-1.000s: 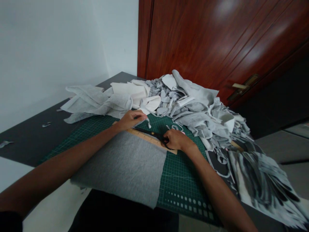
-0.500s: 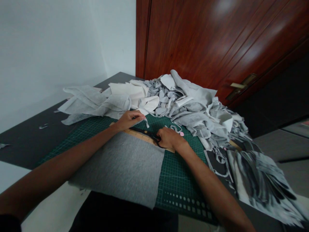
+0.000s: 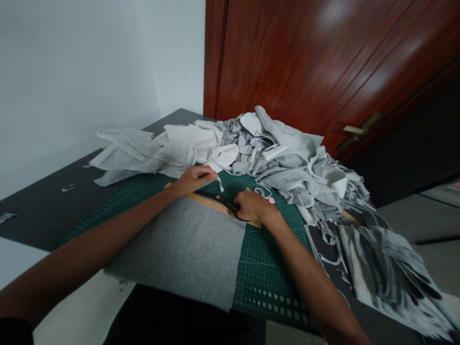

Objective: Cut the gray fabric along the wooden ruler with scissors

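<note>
A grey cloth lies over the near part of a green cutting mat, its front edge hanging past the mat. Along the cloth's far edge runs a wooden ruler. My right hand is closed round the handles of black scissors, whose blades point left along the ruler. Pinched in the fingers of my left hand is a narrow grey fabric strip, its loose end dangling to the right. The blade tips are hidden beside my left hand.
A heap of grey and white fabric scraps covers the back of the dark table. A stack of cut grey pieces lies at the right. Behind stand a white wall and a brown wooden door.
The view has shifted very slightly. Both hands, the scissors and the strip hold nearly the same places on the mat.
</note>
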Demonstrator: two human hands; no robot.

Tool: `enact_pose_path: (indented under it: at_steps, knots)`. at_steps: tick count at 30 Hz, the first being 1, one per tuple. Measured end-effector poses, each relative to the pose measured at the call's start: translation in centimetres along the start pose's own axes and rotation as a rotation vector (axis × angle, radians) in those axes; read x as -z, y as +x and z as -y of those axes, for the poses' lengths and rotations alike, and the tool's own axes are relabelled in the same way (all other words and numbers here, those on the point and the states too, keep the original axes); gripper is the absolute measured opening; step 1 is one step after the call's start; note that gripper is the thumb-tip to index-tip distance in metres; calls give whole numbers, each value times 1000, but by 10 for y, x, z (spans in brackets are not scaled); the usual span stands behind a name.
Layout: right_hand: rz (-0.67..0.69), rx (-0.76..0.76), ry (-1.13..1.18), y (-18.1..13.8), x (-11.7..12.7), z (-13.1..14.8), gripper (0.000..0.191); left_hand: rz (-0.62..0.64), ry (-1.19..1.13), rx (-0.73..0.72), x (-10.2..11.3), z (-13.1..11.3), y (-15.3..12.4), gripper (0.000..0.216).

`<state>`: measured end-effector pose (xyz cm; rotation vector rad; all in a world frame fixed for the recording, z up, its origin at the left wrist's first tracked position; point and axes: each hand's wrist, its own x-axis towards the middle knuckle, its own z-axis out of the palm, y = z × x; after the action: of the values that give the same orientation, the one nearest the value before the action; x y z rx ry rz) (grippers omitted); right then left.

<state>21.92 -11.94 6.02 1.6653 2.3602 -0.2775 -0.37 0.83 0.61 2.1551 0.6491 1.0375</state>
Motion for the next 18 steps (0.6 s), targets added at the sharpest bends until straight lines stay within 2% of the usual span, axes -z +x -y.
enact_pose_path:
  at_steps: [11, 18]
  knots:
    - [-53, -42, -21, -4, 0, 13, 29, 14, -22, -26, -1, -3, -2, 31]
    - [-79, -34, -27, -4, -2, 14, 24, 35, -18, -40, -2, 0, -3, 31]
